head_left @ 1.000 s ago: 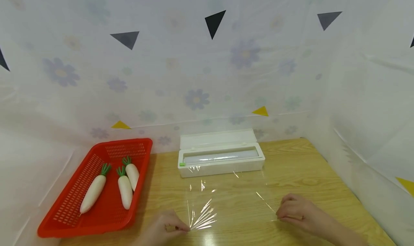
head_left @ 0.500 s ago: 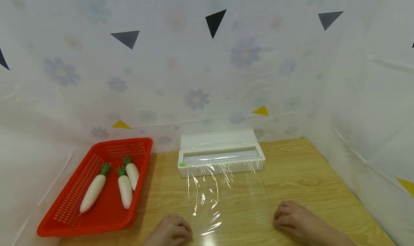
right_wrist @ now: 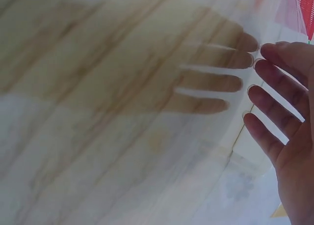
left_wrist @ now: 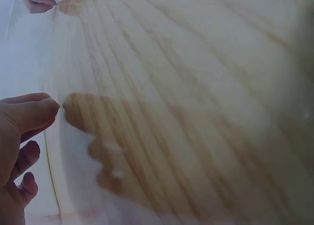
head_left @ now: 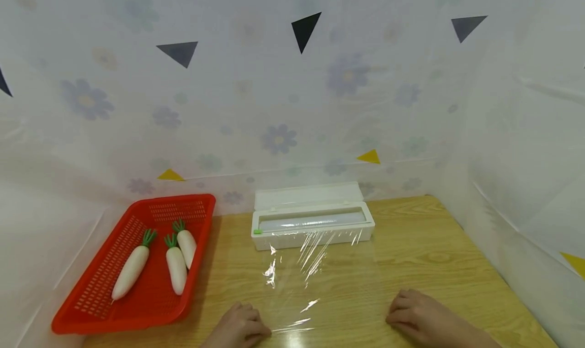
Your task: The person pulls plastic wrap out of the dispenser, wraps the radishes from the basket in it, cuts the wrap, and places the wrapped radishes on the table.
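A sheet of clear plastic wrap (head_left: 315,292) stretches from a white wrap dispenser (head_left: 315,240) toward me over the table. My left hand (head_left: 237,327) pinches its near left corner; in the left wrist view, the thumb (left_wrist: 37,112) and index finger meet at the film's edge, low over the tabletop. At the near right corner, my right hand (head_left: 422,317) pinches the film between thumb and index fingertip, the other fingers (right_wrist: 274,95) spread apart in the right wrist view. Inside the dispenser lies the wrap roll (head_left: 315,220), beneath a raised lid (head_left: 308,195).
On the left stands a red plastic basket (head_left: 119,326) holding three white radishes (head_left: 131,273) with green tops. A wooden table (head_left: 434,246) lies under everything. White flowered sheeting (head_left: 274,84) hangs behind and along both sides.
Both hands have come down slightly, their backs now facing up. The film has shifted from loose wrinkles to a flatter spread, with its shine lines moved. Dispenser and basket stay put.
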Motion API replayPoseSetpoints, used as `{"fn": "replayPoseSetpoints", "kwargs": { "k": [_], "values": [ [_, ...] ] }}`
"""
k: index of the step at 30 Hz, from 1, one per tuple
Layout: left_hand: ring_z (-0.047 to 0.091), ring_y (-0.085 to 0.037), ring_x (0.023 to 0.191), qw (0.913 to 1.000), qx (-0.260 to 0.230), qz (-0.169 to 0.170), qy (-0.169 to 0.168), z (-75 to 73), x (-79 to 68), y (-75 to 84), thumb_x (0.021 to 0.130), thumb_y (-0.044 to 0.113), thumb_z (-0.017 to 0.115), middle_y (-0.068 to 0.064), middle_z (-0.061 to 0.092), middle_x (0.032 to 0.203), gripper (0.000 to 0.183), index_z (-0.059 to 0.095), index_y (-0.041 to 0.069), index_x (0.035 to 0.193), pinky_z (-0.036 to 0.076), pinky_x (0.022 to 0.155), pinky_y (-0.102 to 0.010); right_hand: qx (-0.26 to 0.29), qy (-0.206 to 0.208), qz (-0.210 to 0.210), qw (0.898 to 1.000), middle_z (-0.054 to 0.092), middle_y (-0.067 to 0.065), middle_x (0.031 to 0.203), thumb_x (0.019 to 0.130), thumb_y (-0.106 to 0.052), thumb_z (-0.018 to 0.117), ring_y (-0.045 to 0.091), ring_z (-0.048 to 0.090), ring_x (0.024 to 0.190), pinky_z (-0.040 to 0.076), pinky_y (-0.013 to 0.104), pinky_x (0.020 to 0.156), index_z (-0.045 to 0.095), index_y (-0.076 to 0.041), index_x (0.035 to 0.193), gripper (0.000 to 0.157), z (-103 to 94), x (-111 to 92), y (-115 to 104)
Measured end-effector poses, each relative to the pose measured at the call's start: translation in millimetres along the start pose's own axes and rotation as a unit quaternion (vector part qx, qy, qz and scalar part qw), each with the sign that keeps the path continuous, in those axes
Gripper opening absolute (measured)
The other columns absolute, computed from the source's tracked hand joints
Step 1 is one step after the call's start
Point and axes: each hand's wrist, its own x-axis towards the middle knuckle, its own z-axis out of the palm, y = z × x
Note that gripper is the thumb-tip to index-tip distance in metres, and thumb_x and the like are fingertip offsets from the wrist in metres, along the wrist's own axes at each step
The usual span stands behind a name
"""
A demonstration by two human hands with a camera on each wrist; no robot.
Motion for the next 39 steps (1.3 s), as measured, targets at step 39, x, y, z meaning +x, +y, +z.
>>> {"fn": "replayPoseSetpoints", "kwargs": {
  "k": [39],
  "values": [
    [0.056,0.000,0.072,0.9923,0.071,-0.102,0.004,3.5,15.5,13.9,0.078,0.023,0.089,0.018,0.065,0.077,0.015,0.075,0.026,0.084,0.043,0.065,-0.017,-0.047,-0.020,0.098,0.994,0.063,-0.016,0.099,0.092,-0.018,0.079,0.001,0.053,0.088,0.050,0.029,0.070,0.075,-0.010,0.125,0.034,14.7,12.0,0.9]
  ]
}}
